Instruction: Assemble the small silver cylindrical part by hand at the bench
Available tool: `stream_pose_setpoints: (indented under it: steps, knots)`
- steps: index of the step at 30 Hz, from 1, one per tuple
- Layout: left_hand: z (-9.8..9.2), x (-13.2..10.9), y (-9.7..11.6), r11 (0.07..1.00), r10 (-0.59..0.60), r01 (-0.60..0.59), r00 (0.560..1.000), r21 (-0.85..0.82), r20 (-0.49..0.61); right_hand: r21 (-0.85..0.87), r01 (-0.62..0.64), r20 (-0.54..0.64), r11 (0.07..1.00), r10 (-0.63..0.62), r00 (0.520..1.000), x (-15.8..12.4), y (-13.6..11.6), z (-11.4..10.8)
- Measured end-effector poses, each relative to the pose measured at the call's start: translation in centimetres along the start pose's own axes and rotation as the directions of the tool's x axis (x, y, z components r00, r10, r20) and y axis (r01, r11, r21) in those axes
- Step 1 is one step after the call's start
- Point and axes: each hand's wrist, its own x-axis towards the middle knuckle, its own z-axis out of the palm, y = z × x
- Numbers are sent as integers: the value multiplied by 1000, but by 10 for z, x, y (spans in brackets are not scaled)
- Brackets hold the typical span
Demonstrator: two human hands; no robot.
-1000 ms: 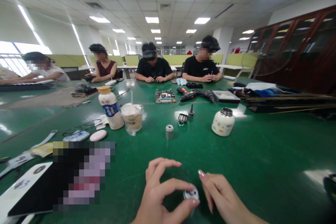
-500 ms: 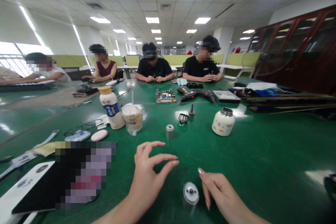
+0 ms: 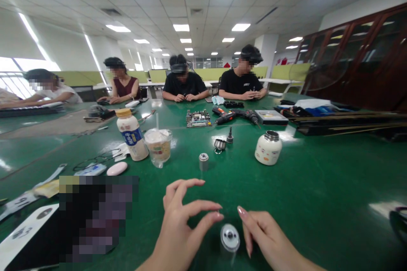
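A small round silver cap (image 3: 229, 237) with a dark centre stands on the green table (image 3: 318, 186) near its front edge. My left hand (image 3: 182, 228) hovers just left of it, fingers curved and apart, thumb tip close to the cap without holding it. On the cap's right, my right hand (image 3: 270, 241) rests with one finger stretched towards it; nothing is in that hand. Further back stand a small silver cylinder (image 3: 203, 161), a metal ring part (image 3: 219, 145) and a white flask body (image 3: 268, 148) with an open steel mouth.
A milk bottle (image 3: 132, 134), a lidded drink cup (image 3: 158, 145), a pink case (image 3: 117, 168) and a blurred dark object (image 3: 95, 216) sit at left. A circuit board (image 3: 199, 118) and electric screwdrivers (image 3: 235, 115) lie mid-table. Several people work at the far side.
My left hand let go of the silver cap, lifted away to the left, and has come back close beside it. The cap now stands free; my right hand has barely moved.
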Motion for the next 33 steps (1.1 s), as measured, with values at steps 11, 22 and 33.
stream_pose_setpoints:
  steps: [11, 22, 33]
  knots:
    - [0, -14, 22, 990, 134, -124, 977, -68, 168, -18, -5, 13, 1000, 5, 1000, -1, 3, 0]
    - [-24, 15, -38, 614, -431, 258, 901, 746, 43, -29, -9, 8, 1000, 10, 1000, -1, 6, -1]
    - [-13, -24, 12, 736, 370, -394, 915, 551, 159, -42, 52, -44, 998, -54, 998, -2, 4, -6]
